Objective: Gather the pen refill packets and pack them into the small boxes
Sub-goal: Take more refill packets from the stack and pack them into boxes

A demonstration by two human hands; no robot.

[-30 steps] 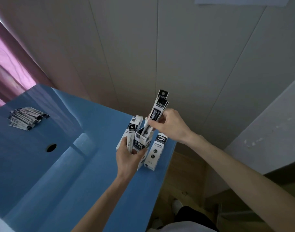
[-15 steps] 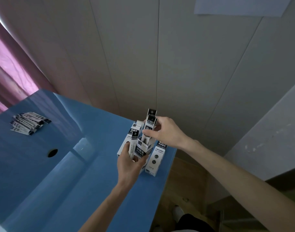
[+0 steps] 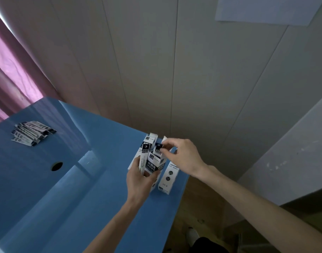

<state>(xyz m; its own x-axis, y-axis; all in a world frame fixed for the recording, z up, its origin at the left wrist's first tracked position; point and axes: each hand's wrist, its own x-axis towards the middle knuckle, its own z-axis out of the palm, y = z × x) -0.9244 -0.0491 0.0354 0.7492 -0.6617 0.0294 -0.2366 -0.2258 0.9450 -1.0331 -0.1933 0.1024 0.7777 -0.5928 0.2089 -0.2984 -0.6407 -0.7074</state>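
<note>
My left hand point(image 3: 140, 181) grips a small open black-and-white box point(image 3: 155, 163) upright near the blue table's right edge, with a loose refill packet point(image 3: 142, 162) held against its left side. My right hand point(image 3: 182, 156) pinches the tops of the refill packets point(image 3: 158, 147) that stand almost fully down inside this box. Another open box point(image 3: 146, 146) stands just behind, and a shut white box point(image 3: 169, 178) lies to the right. A pile of several refill packets point(image 3: 31, 132) lies at the table's far left.
The blue table point(image 3: 68, 198) has a round cable hole point(image 3: 56, 166) left of centre. Its right edge drops to a wooden floor. A panelled wall rises behind, a pink curtain point(image 3: 12, 75) hangs at left, and a grey surface stands at right.
My right hand has pushed the refill packets down into the box; they stuck out high above it before and now only their tops show. The left hand kept holding the box.
</note>
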